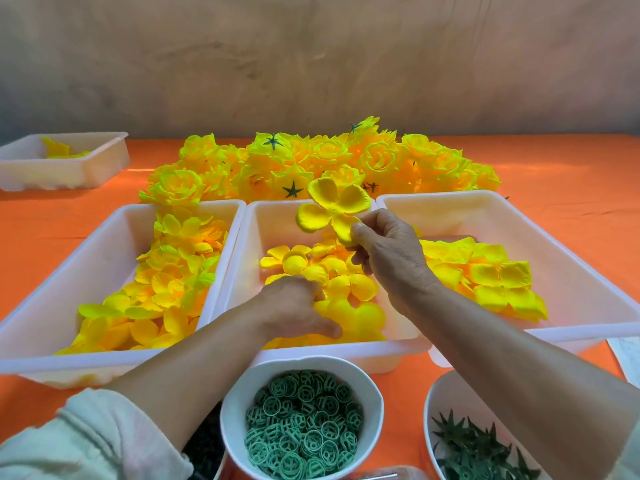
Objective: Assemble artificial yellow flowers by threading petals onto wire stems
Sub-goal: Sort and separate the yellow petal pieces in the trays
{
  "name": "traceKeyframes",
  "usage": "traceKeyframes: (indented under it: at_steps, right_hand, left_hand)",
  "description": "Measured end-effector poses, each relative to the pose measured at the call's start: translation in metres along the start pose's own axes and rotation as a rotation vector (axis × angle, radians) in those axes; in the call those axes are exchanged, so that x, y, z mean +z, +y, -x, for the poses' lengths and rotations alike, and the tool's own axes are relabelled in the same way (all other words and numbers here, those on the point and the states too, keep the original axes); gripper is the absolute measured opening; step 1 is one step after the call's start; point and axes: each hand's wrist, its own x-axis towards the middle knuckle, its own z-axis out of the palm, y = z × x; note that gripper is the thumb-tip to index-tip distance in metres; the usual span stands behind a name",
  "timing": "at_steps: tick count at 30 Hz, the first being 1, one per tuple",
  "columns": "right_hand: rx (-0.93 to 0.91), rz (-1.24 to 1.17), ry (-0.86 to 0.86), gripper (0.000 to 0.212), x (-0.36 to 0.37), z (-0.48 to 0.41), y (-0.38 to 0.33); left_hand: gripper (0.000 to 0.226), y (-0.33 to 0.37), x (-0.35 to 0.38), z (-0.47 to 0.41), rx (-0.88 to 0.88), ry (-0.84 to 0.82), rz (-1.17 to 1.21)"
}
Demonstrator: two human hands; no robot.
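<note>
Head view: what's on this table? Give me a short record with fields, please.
right hand: pinches a petal above the middle tray
left hand: on loose petals in that tray, grip unclear
behind trays: pile of flowers
middle bowl: green rings
right bowl: green stars

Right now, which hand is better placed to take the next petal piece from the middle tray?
Left, probably. The left hand rests on the petals in the middle tray; the right hand is raised above it, pinching a four-petal piece.
</note>
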Motion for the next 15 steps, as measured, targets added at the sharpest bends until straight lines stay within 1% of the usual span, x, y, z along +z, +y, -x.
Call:
traceKeyframes:
  at_steps: [3, 5, 9, 10, 12, 15]
  right_hand:
    - [0.006, -0.039, 0.015, 0.009, -0.002, 0.000, -0.001]
    - [0.020, -0.094, 0.025, 0.009, -0.003, 0.000, -0.002]
    - [0.043, -0.215, 0.048, 0.012, -0.006, 0.000, -0.005]
    - [0.046, -0.242, 0.051, 0.012, -0.006, 0.000, -0.006]
    - [0.051, -0.286, 0.058, 0.010, -0.007, 0.000, -0.006]
    - [0.055, -0.295, 0.056, 0.009, -0.008, 0.000, -0.006]
  left_hand:
    - [0.036, 0.003, 0.000, 0.000, 0.025, 0.023, 0.079]
    - [0.025, 0.003, -0.003, -0.001, 0.016, 0.099, 0.174]
    - [0.016, 0.000, -0.015, -0.001, -0.075, 0.272, 0.473]
    - [0.018, -0.002, -0.017, -0.002, -0.101, 0.304, 0.565]
    - [0.021, -0.007, -0.023, -0.003, -0.160, 0.350, 0.804]
    - [0.010, -0.012, -0.035, -0.013, -0.282, 0.385, 1.053]
